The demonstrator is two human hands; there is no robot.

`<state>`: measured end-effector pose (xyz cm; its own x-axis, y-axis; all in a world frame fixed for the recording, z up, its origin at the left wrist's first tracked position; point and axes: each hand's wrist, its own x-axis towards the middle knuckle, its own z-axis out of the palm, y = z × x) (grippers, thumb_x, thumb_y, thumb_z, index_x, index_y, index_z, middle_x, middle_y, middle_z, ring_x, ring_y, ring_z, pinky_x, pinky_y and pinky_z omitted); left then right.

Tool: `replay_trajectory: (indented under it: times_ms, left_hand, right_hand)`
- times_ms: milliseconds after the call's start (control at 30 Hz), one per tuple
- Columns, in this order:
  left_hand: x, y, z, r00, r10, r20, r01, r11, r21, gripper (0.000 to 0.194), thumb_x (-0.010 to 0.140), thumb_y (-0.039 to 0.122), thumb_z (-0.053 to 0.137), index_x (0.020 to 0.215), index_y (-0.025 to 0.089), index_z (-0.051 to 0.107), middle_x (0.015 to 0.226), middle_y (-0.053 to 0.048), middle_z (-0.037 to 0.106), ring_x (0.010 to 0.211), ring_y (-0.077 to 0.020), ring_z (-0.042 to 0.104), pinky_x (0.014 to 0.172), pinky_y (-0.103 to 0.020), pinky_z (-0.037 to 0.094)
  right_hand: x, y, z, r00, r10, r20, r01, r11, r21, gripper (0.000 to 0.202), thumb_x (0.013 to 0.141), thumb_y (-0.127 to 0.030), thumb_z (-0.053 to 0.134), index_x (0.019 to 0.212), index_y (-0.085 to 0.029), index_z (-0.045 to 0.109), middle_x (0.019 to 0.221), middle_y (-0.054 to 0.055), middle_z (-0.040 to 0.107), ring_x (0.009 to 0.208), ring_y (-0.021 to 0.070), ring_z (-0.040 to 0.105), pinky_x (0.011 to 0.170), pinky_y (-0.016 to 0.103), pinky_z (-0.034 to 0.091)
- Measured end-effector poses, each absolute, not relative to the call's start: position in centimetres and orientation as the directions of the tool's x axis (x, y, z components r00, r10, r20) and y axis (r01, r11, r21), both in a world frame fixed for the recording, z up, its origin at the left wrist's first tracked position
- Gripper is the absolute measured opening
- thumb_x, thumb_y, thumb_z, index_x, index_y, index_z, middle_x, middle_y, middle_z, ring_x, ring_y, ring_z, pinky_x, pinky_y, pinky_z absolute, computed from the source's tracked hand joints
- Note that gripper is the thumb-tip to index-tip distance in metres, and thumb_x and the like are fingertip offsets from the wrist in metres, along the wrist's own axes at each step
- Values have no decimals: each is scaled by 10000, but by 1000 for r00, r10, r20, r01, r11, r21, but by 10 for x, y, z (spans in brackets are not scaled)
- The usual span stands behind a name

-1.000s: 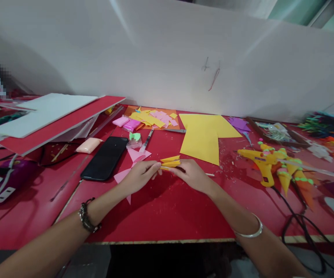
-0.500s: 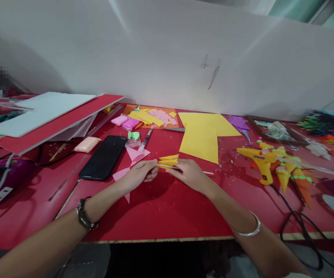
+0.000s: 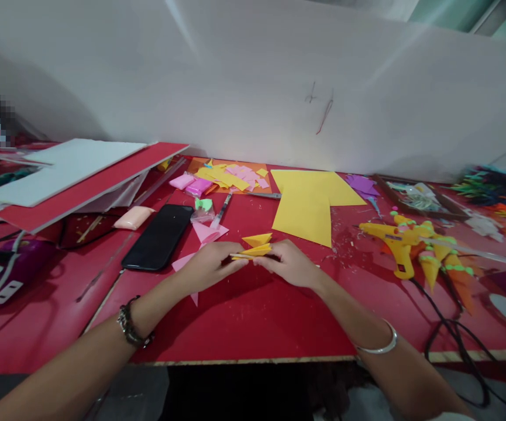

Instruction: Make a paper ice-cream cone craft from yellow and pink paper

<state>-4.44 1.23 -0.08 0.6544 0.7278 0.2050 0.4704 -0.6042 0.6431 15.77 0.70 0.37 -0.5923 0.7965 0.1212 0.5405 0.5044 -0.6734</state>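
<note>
A piece of folded yellow paper [image 3: 258,240] with pointed flaps is pinched between my two hands above the red table. My left hand [image 3: 215,263] has its thumb and fingers closed on the paper's left end. From the other side, my right hand [image 3: 294,264] grips its right end between thumb and fingers. A thin pale stick [image 3: 240,256] runs along the lower edge of the paper, partly hidden by my fingers. Pink paper pieces [image 3: 209,231] lie just beyond and under my left hand.
A black phone [image 3: 158,237] lies left of my hands. Yellow sheets [image 3: 303,204] and an orange sheet with paper scraps [image 3: 230,176] are behind. At right are a yellow glue gun [image 3: 395,242], its cord, and small decorated cones [image 3: 429,269]. White and red boards [image 3: 72,169] rest at left.
My left thumb and fingers have shifted right and forward along the folded paper. The pale stick's end now shows more at the left and less beyond my right hand.
</note>
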Motion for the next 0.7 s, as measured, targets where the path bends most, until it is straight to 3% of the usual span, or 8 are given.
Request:
replay_trajectory:
  times_ms: [133,300,500,700]
  left_hand:
    - [-47,14,-2,685,695,219,411,-616,672,238,847,300,413,777,147,581,736,-15,619,656,-99,530,617,-195,364]
    - [-45,13,-1,671,720,180,409,-561,719,316,860,305,370,670,135,557,621,10,560,582,-80,481,573,-187,335]
    - [-44,11,-5,633,773,38,355,-333,873,413,877,382,279,636,131,501,524,44,387,486,-65,346,488,-190,274]
    - [-41,11,-9,568,823,-19,327,-205,922,437,876,427,250,613,138,444,525,45,347,487,-67,311,485,-200,262]
  right_hand:
    - [157,6,5,-612,784,105,538,510,-671,317,840,-367,425,973,-166,631,779,43,660,632,122,554,559,229,365]
    - [154,4,4,-610,780,139,588,563,-581,337,854,-365,404,947,-144,640,780,60,666,646,124,568,579,227,367]
    - [154,2,2,-622,751,221,612,642,-462,340,869,-357,376,943,-146,632,829,62,673,731,139,598,645,228,401]
    - [154,3,1,-633,730,258,668,683,-293,323,878,-332,359,1007,-155,595,936,51,669,803,160,616,681,244,439]
